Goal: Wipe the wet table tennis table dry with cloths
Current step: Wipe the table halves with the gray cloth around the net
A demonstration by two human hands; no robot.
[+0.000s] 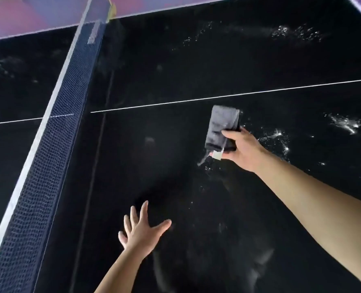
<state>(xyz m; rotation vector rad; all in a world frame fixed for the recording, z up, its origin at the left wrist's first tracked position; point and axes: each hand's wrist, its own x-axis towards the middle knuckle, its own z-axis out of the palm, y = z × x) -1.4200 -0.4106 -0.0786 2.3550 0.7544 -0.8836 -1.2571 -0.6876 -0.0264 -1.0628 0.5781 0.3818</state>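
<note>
The black table tennis table (pixel 175 157) fills the view, crossed by a white centre line. My right hand (pixel 242 148) grips a folded grey cloth (pixel 220 129) with a white tag, just below that line and right of centre. Water droplets (pixel 278 138) glisten right of the cloth, and more water droplets (pixel 296 31) lie near the far edge. My left hand (pixel 140 228) hovers with fingers spread over the near part of the table, holding nothing.
The dark net (pixel 55 144) with its white top band runs diagonally along the left side. A wet patch (pixel 344 123) shines at the right. Beyond the far table edge lies a purple and pink floor (pixel 38 15).
</note>
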